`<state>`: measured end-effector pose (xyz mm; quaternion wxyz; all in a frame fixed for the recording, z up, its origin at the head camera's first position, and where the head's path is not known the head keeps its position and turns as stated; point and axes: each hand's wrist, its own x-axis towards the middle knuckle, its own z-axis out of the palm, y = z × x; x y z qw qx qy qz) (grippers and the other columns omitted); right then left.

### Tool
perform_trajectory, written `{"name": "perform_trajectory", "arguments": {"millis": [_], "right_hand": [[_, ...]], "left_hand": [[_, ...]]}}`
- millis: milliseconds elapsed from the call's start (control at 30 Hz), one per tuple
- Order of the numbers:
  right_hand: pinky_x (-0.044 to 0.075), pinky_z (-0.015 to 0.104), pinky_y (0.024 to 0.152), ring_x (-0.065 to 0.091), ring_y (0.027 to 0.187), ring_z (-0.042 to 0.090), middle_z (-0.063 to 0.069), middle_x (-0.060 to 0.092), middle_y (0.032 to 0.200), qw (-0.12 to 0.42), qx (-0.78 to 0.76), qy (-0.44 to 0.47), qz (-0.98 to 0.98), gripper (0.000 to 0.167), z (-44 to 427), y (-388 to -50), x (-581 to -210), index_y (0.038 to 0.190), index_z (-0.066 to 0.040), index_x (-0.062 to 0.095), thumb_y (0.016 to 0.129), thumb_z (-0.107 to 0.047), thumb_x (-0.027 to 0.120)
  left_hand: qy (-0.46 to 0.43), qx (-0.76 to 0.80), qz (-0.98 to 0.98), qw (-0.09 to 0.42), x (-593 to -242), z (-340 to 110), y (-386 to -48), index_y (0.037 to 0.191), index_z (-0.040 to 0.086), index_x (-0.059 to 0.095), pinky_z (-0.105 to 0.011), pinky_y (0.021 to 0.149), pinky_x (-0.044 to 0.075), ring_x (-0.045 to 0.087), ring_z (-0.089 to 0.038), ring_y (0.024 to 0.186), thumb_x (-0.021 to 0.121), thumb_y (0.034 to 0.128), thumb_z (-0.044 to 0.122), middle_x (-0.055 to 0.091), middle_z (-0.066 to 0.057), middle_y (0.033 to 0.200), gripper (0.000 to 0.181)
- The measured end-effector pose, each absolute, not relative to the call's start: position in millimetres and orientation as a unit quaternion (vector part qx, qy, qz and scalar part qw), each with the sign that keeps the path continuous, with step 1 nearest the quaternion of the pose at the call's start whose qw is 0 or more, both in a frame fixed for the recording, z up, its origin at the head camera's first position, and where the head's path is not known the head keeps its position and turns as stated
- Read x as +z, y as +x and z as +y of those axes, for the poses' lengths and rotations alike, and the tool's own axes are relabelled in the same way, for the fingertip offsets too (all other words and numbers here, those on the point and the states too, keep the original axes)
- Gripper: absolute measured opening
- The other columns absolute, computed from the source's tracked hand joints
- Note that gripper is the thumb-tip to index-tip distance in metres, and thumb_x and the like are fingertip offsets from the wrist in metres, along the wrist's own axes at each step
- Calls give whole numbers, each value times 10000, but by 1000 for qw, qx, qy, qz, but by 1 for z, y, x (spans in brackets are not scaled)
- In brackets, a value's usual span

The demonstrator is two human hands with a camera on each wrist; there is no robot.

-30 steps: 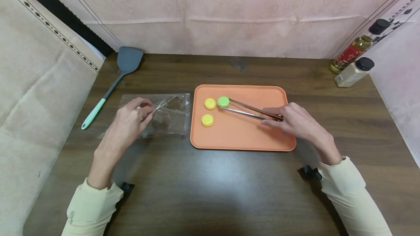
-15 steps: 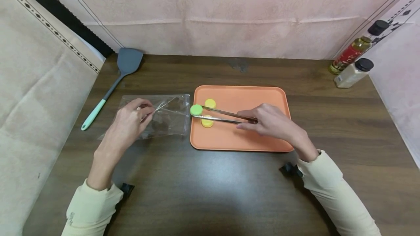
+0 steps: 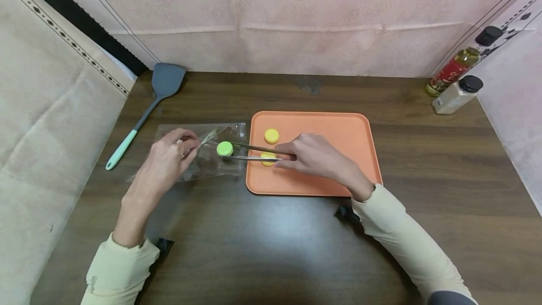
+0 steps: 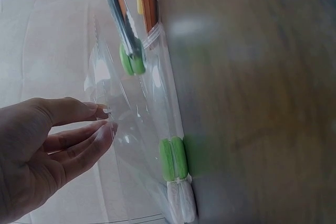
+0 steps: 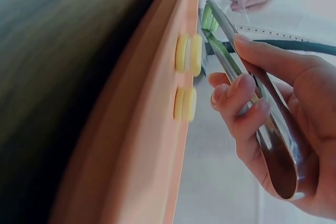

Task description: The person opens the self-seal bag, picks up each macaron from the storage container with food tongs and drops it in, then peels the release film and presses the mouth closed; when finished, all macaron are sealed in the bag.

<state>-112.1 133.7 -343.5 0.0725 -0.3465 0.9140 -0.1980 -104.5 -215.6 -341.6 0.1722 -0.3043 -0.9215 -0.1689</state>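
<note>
My left hand (image 3: 165,159) pinches the upper film of a clear plastic bag (image 3: 216,166), lifting it at the middle. The right hand (image 3: 319,159) grips metal tongs (image 3: 254,158), whose tips clamp a green macaron (image 3: 225,148). In the left wrist view the tongs reach through the bag's mouth, and the clamped macaron shows behind clear film. Deeper in the bag lie another green macaron (image 4: 173,158) and a pale one (image 4: 181,201), side by side on edge in that view. Two yellow macarons, a far one (image 3: 271,136) and a near one (image 3: 267,155) partly behind the tongs, sit on the orange tray (image 3: 338,126).
A spatula (image 3: 167,79) with a mint handle lies at the left, beyond the bag. At the back right corner stand an oil bottle (image 3: 455,67) and a white jar (image 3: 453,99) with a black lid. Patterned cloth (image 3: 296,22) walls surround the wooden table (image 3: 271,244).
My right hand has carried the tongs and green macaron leftward, from above the tray to inside the bag's mouth. The left hand has stayed in place on the bag.
</note>
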Motion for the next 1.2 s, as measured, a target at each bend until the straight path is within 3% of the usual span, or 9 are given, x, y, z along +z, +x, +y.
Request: {"name": "perform_trajectory", "arguments": {"millis": [100, 433, 600, 767, 867, 1033, 1200], "right_hand": [[301, 266, 538, 386, 575, 64, -100, 447, 630, 76, -190, -354, 913, 259, 126, -115, -343, 902, -189, 702, 1043, -394, 775], [438, 303, 538, 559, 622, 125, -49, 640, 744, 92, -162, -333, 924, 228, 99, -123, -342, 1094, -177, 835, 1053, -390, 763], [466, 288, 544, 595, 623, 96, -45, 697, 784, 91, -158, -331, 926, 275, 84, -129, -343, 1176, -156, 846, 1078, -385, 730], [406, 274, 531, 525, 591, 88, -69, 552, 660, 88, -153, -332, 927, 294, 71, -135, -343, 923, -142, 763, 1084, -385, 721], [392, 290, 535, 492, 603, 108, -78, 460, 641, 89, -145, -326, 930, 344, 64, -136, -343, 860, -141, 691, 1078, -405, 724], [466, 331, 570, 548, 652, 140, -72, 505, 660, 87, -124, -318, 936, 301, 56, -138, -343, 1069, -136, 784, 1080, -429, 715], [518, 340, 587, 639, 679, 161, -19, 691, 731, 92, -129, -300, 941, 433, 46, -140, -342, 1351, -114, 785, 1074, -440, 721]], "left_hand": [[-304, -172, -921, 171, -342, -216, -104, 982, -106, 815, -503, 687, 658, 728, -389, 887, 843, 878, -127, 725, -263, 1049, 110], [-296, -172, -926, 158, -341, -216, -102, 1001, -98, 821, -515, 705, 663, 727, -385, 899, 848, 881, -115, 726, -259, 1062, 125], [-290, -170, -929, 153, -340, -216, -102, 1004, -95, 823, -521, 720, 665, 729, -386, 904, 854, 879, -110, 729, -260, 1069, 130], [-297, -171, -925, 165, -342, -217, -102, 988, -96, 819, -508, 688, 652, 729, -380, 877, 837, 889, -118, 727, -259, 1064, 102], [-304, -170, -921, 176, -343, -216, -102, 979, -100, 814, -496, 667, 643, 729, -385, 865, 815, 906, -123, 725, -261, 1058, 76], [-308, -172, -918, 181, -343, -216, -103, 976, -94, 818, -496, 665, 643, 734, -393, 874, 817, 906, -121, 729, -258, 1062, 76], [-308, -170, -919, 178, -342, -215, -104, 977, -91, 823, -501, 668, 644, 736, -396, 880, 836, 886, -119, 729, -256, 1063, 97]]}}
